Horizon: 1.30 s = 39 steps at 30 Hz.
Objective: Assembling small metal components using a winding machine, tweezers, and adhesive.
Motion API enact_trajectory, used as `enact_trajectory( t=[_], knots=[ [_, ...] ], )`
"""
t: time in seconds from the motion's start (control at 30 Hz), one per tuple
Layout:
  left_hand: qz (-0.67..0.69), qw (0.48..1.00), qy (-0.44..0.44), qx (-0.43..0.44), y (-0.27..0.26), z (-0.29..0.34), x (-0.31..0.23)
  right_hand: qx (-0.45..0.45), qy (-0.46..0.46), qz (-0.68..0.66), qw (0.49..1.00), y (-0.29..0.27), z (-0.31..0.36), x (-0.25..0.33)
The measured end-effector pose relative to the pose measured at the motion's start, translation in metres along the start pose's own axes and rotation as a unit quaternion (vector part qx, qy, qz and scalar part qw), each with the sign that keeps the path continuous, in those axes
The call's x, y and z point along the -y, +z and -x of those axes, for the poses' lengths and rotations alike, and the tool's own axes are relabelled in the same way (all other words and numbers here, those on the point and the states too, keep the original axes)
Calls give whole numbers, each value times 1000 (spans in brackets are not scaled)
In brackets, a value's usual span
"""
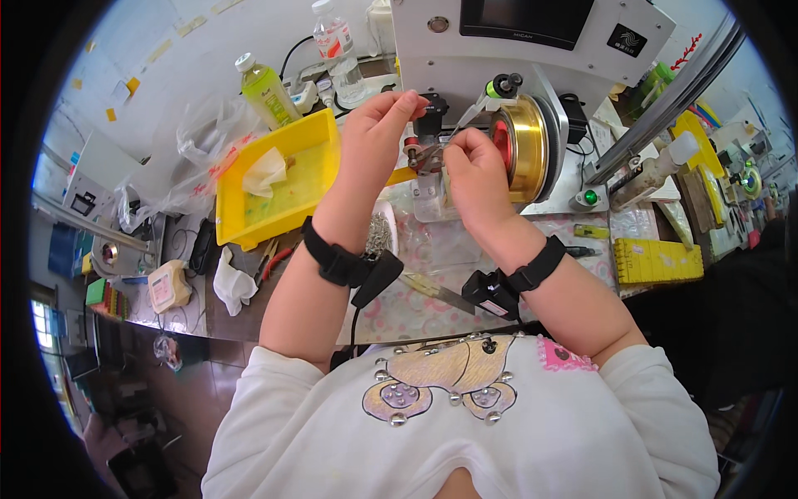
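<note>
My left hand [374,137] is raised in front of a grey machine [532,50], its fingertips pinched together near a small dark fixture [431,112]. My right hand [474,170] is closed just below a small reddish part and metal piece [422,154] at the machine's front. What either hand pinches is too small to tell. A brass-coloured wheel with a red centre [519,145] sits just right of my right hand. Both wrists wear black straps with small black devices.
A yellow tray [249,224] with white tissue lies to the left, beside plastic bags [191,158], a green bottle [266,91] and a clear bottle [337,46]. A yellow ruler-like block [657,262], a green button [591,197] and tools lie right. A knife [432,291] rests on the patterned mat.
</note>
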<state>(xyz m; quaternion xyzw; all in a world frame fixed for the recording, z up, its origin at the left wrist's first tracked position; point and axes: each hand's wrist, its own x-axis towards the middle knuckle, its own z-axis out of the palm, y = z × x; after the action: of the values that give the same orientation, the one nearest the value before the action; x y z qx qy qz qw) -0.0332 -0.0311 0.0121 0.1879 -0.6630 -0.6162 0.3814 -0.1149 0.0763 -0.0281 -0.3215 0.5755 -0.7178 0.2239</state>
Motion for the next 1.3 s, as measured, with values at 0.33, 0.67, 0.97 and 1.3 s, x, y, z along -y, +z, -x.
enact_trajectory(
  t=[0.33, 0.67, 0.97, 1.3],
  knots=[
    [153, 973, -165, 59, 8, -7, 45, 20, -12, -52, 998, -3, -1, -5],
    [179, 951, -179, 177, 2, -5, 49, 4, 127, -178, 976, -4, 6, 2],
    [170, 958, -175, 153, 12, -20, 55, -1, 128, -210, 969, -10, -9, 1],
    [211, 977, 17, -20, 33, -5, 97, -43, 128, -110, 985, 1, -2, -11]
  ],
)
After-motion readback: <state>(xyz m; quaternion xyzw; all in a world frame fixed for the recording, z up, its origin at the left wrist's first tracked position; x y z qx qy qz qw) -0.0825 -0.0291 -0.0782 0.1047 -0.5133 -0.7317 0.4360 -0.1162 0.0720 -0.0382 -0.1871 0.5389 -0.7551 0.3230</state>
